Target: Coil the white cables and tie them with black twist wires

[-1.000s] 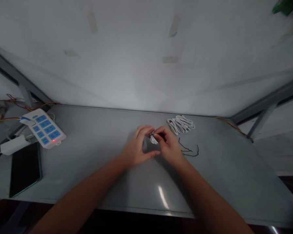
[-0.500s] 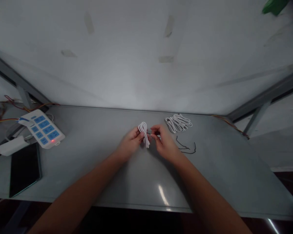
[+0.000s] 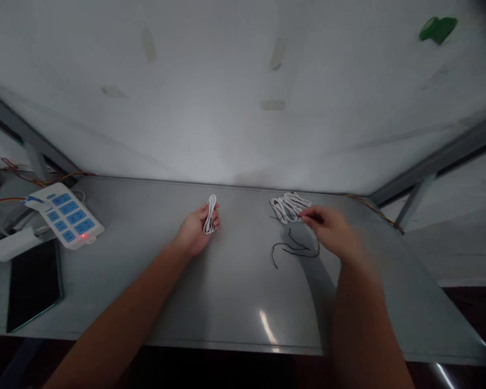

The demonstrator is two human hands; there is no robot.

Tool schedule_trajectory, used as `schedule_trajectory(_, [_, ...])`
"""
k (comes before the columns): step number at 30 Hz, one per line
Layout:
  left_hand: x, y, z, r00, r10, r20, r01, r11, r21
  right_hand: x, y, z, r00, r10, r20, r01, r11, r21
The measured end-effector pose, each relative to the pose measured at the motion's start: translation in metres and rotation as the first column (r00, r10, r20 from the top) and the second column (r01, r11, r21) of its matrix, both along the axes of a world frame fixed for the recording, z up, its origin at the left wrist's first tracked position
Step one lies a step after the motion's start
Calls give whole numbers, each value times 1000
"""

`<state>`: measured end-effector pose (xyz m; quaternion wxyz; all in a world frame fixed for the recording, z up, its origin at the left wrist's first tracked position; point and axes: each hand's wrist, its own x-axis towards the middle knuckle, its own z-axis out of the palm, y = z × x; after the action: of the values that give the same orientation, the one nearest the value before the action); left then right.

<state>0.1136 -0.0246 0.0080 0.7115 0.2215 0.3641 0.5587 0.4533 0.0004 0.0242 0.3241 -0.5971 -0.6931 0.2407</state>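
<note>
A folded white cable point(image 3: 210, 214) lies upright across the palm of my left hand point(image 3: 196, 229), held by its curled fingers. To the right, several looped white cables point(image 3: 285, 208) rest in a pile near the back of the table. My right hand point(image 3: 328, 227) is at the right edge of this pile, thumb and fingertips pinched on a white cable there; the exact grip is small and partly hidden. Below the pile lie several thin black ties point(image 3: 295, 251), bent and loosely crossed.
On the left stand a white power strip point(image 3: 71, 216) with blue sockets and a white adapter point(image 3: 14, 243). A dark tablet point(image 3: 36, 283) lies in front of them. A white wall point(image 3: 210, 108) with tape patches rises behind the grey table point(image 3: 243, 302).
My hands have moved apart: the left one leftward with its white cable, the right one rightward to the pile. Another black tie now lies on the table beside the others.
</note>
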Motion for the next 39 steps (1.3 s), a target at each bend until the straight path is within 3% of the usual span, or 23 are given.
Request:
schedule_trajectory(3, [1, 2, -3, 983, -22, -182, 19, 1000, -19, 24, -3, 2, 992, 68, 102, -49, 984, -173])
schedule_trajectory(6, [8, -5, -3, 924, -88, -372, 104, 994, 24, 13, -4, 0, 989, 30, 147, -15, 995, -102])
schedule_trajectory(9, [14, -12, -4, 807, -174, -564, 257, 964, 71, -27, -10, -1, 995, 85, 62, -93, 986, 141])
schedule_trajectory(12, [15, -15, -8, 684, -209, -700, 409, 903, 131, -77, -23, -3, 935, 350, 49, -352, 909, 225])
schedule_trajectory(14, [15, -14, -12, 680, -180, -711, 421, 889, 178, -105, -32, -8, 886, 456, 84, -464, 865, 194])
schedule_trajectory(16, [16, -12, -15, 738, -162, -656, 371, 908, 194, -124, -36, -16, 863, 496, 97, -506, 851, 144])
schedule_trajectory(21, [17, -5, -22, 865, -136, -484, 256, 948, 191, -135, -27, -31, 910, 413, -46, -412, 911, 28])
schedule_trajectory(24, [15, -2, -25, 858, -87, -506, 215, 956, 200, -133, -19, -34, 921, 346, -181, -358, 933, -37])
schedule_trajectory(28, [13, 0, -26, 799, -41, -601, 191, 963, 189, -136, -13, -38, 879, 313, -360, -364, 928, -83])
schedule_trajectory(35, [7, 5, -24, 842, 66, -535, 49, 979, 199, -156, 2, -36, 840, 296, -456, -419, 886, -196])
schedule_trajectory(37, [3, 8, -23, 833, 97, -544, 0, 985, 175, -160, 6, -41, 856, 171, -488, -318, 918, -236])
schedule_trajectory(39, [-1, 11, -24, 834, 115, -540, -45, 989, 141, -156, 9, -49, 869, 6, -496, -135, 965, -225])
